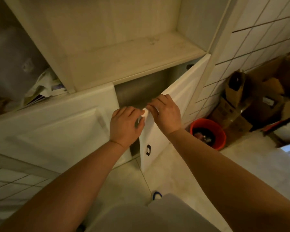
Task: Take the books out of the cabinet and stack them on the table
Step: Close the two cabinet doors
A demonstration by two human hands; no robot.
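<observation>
You had both hands on the top corner of the right-hand cabinet door (159,131), which stood swung out from the white cabinet (117,67). Your left hand (126,126) held the door's edge from the left, its fingers (141,118) curled round the corner. Your right hand (166,113) gripped the same corner from the right, fingers folded over the top edge. The two hands were nearly touching. The left-hand door (54,124) was shut. Behind the open door the compartment looked dark, and you could not tell from this view whether any books lay inside. The open shelf (132,54) above it showed bare wood. On the floor (182,168) to the right stood an orange bucket (219,133), beside some cardboard boxes (258,97)
</observation>
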